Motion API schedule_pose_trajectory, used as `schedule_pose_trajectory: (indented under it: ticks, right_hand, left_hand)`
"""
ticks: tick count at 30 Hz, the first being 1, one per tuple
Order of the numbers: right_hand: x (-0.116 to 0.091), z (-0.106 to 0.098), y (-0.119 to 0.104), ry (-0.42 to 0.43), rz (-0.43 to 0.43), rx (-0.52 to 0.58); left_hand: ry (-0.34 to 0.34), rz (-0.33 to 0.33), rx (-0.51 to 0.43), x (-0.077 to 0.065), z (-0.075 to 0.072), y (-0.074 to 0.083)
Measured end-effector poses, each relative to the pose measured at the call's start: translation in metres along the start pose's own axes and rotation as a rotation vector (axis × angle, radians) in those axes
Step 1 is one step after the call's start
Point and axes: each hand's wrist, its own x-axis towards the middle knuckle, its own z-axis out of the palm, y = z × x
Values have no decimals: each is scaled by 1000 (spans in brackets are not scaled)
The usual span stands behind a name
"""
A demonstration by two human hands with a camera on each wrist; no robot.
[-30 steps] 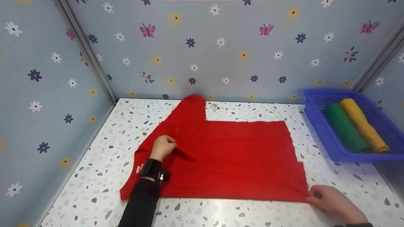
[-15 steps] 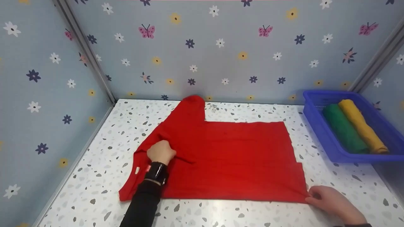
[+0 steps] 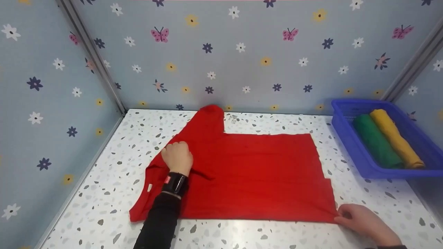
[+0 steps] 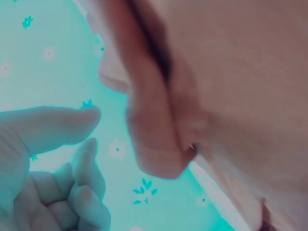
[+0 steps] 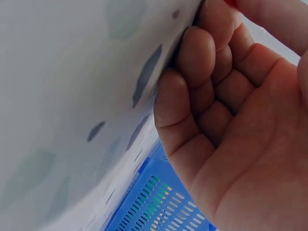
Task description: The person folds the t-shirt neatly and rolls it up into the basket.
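Two hands working a red shirt lying flat on the speckled table.
The left hand is resting on the shirt, fingers curled (grip unclear); the right hand is pinching the near right corner.

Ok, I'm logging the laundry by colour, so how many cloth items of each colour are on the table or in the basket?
Red: 1, the red shirt spread flat on the table.
Green: 1, the green roll in the blue basket.
Yellow: 1, the yellow roll beside it.
Total: 3 cloth items.
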Motion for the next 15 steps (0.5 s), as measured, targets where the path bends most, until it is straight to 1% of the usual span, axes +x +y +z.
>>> schedule_pose_trajectory:
  ticks: [3, 7, 8, 11, 14, 15]
  right_hand:
    - [0, 1, 1, 5, -3, 1]
    - [-1, 2, 0, -1, 10, 17]
    - [-1, 2, 1, 1, -1, 13]
    - [-1, 2, 2, 9, -12, 3]
    - [0, 1, 2, 14, -14, -5]
    - [1, 0, 2, 11, 0, -1]
  left_hand:
    - [-31, 60, 21, 3, 4, 6]
    - [-111, 124, 69, 6, 11, 9]
    - [-135, 133, 81, 6, 12, 9]
    - [-194, 140, 104, 7, 15, 8]
    - [-234, 123, 115, 7, 17, 6]
    - [-241, 118, 117, 7, 18, 5]
